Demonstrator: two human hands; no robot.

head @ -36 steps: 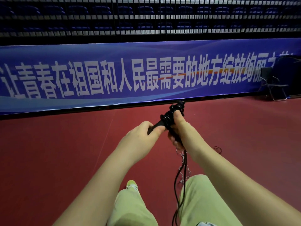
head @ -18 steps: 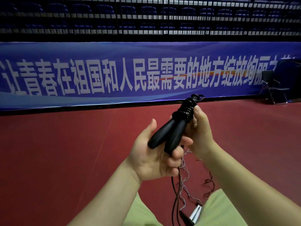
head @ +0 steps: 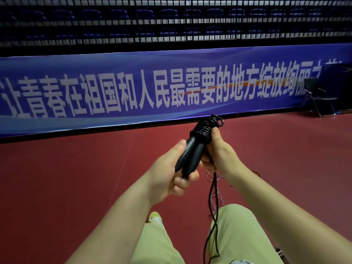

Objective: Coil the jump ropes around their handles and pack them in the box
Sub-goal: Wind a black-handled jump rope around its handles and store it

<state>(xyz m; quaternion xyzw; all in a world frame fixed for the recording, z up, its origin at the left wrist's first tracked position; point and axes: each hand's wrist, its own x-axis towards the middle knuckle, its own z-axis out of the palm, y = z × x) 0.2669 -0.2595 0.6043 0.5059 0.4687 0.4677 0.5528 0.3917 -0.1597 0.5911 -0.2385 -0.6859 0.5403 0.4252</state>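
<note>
Two black jump rope handles [head: 192,155] lie side by side in front of me, pointing up and to the right. Black rope coils [head: 204,128] wrap their upper ends in several turns. My left hand [head: 169,176] grips the lower ends of the handles. My right hand [head: 219,153] holds the upper part, thumb pressed against the coils. The loose rope [head: 212,216] hangs down from my right hand between my legs, with thin frayed threads beside it. No box is in view.
Red sports floor [head: 76,187] stretches all around. A blue banner [head: 171,88] with white characters runs along the far barrier, dark seating above it. A black folding chair [head: 318,96] stands at the far right. My pale green trousers and a shoe fill the bottom.
My left hand has shifted its grip on the handle ends from an open palm to fingers curled round them. More rope turns sit on the handles. The view has tilted down slightly.
</note>
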